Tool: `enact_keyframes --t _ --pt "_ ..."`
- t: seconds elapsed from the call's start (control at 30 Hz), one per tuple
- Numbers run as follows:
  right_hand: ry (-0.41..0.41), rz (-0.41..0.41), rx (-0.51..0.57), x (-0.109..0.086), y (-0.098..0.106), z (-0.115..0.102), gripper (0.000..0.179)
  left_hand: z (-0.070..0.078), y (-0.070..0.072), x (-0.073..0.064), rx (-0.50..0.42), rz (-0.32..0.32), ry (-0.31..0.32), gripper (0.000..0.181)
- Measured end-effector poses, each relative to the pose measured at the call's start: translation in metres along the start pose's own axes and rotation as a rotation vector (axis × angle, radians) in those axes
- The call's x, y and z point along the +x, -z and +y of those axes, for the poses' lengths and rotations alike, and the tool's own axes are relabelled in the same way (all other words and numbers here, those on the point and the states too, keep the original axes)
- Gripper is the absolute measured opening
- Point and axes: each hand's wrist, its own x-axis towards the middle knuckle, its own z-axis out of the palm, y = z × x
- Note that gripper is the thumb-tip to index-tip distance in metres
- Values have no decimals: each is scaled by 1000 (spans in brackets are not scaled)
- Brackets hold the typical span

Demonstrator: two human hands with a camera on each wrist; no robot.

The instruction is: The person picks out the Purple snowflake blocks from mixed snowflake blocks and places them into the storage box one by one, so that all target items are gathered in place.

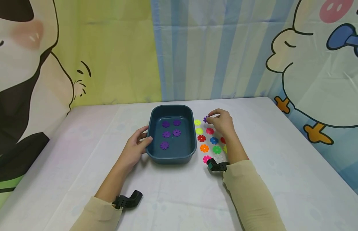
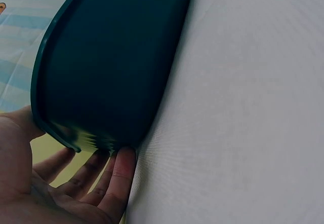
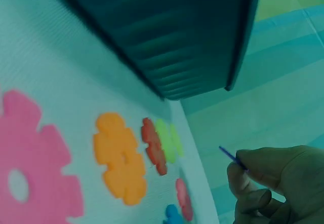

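A dark teal plastic bin [image 1: 172,154] stands on the table, with several purple flower-shaped discs [image 1: 164,145] lying flat on its floor. My left hand [image 1: 134,147] grips the bin's left side, thumb over the rim and fingers against the outer wall, as the left wrist view shows too. Right of the bin, my right hand [image 1: 224,124] pinches one purple disc [image 3: 232,157] between thumb and fingertips, held up above the table. Beneath and beside that hand lie loose discs: orange [image 1: 204,148], green [image 1: 217,149], blue [image 1: 214,140], pink [image 1: 206,159], red and yellow. The right forearm partly hides some.
A white cloth covers the table [image 1: 80,160]. Behind it hangs a printed curtain [image 1: 115,57] with cartoon figures on both sides. Black camera mounts are strapped to both wrists, the right one [image 1: 217,165] hanging over the nearest discs.
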Motion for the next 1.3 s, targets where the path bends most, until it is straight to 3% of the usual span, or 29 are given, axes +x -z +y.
enact_keyframes --t 0.27,0.63,1.0,1.3 --pt "74 -43 316 -3 9 -7 33 1 0 0 -2 -5 0 59" --pt "156 -39 492 -12 16 -20 34 2 0 -1 10 -4 -2 60" --pt "198 -74 521 -18 20 -25 32 2 1 -1 11 -5 -4 60" --pt "245 -216 373 -20 21 -29 32 2 1 -1 5 -6 4 60"
